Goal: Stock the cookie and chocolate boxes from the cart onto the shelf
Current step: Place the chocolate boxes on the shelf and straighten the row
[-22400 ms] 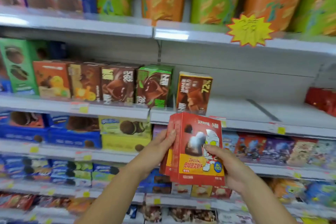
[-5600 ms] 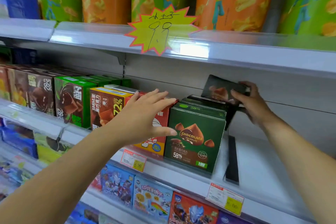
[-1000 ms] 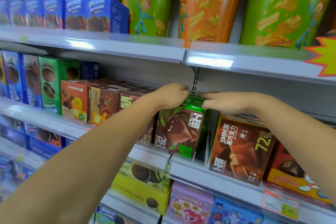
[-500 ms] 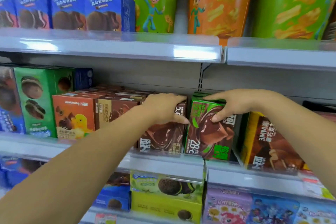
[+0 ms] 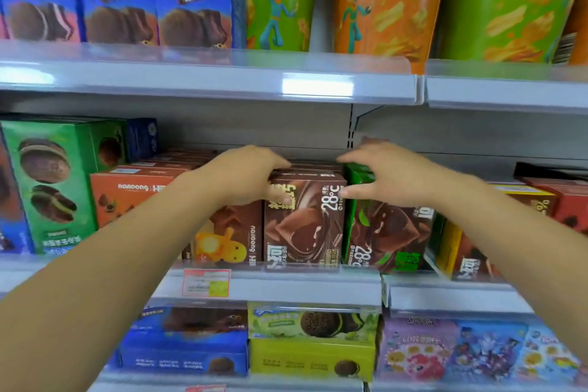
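The brown cardboard chocolate box (image 5: 304, 226) stands upright at the front of the grey shelf (image 5: 286, 286); the left grip (image 5: 245, 175) holds its top, thumb on its face; the right grip (image 5: 391, 175), fingers spread, rests on the neighbouring green cardboard box (image 5: 388, 239).

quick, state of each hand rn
left hand: holding the top of the brown box
right hand: open, fingers resting on the green box

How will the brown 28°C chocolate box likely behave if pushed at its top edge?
The brown box has crisp edges, so probably stiff card that slides without buckling. Its top face looks shallow, so a high push might tip it back, though the boxes behind may stop that.
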Available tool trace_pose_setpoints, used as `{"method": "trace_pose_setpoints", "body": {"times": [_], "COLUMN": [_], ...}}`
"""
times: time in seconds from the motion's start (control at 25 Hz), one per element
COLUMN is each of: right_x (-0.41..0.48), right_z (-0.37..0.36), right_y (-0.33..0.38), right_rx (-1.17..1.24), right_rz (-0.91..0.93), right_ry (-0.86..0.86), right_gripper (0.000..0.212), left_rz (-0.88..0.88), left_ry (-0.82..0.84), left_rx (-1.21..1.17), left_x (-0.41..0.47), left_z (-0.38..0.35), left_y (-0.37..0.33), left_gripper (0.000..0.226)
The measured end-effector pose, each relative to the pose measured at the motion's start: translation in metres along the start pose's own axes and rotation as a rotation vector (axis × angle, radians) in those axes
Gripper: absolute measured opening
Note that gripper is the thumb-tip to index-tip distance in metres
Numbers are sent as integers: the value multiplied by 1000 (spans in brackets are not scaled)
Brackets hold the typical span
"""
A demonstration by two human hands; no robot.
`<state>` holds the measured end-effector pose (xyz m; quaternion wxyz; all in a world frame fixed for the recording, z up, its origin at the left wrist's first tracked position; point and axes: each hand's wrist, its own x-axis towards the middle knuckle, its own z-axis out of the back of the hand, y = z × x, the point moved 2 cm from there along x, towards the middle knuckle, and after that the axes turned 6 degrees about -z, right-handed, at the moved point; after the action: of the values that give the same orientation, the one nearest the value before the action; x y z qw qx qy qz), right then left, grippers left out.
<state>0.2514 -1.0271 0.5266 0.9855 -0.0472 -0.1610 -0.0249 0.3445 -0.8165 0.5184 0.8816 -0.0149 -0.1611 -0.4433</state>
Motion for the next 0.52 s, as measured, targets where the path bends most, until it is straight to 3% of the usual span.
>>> {"method": "trace_pose_setpoints", "body": {"times": [0.08, 0.2, 0.52], "right_x": [1, 1, 17], "right_z": [-10, -24, -12], "right_y": [27, 42, 33], "right_rx": [-19, 7, 209], "right_rz": [73, 36, -51], "right_ry": [-97, -162, -4], "right_gripper": [63, 62, 63], "left_rz": [-6, -38, 5], "left_ry": [-37, -165, -203], "left_rx": [26, -17, -162], "left_x": [-11, -18, -13], "left_z": [-11, -24, -24], "left_y": [3, 0, 2], "left_gripper": [71, 63, 63]}}
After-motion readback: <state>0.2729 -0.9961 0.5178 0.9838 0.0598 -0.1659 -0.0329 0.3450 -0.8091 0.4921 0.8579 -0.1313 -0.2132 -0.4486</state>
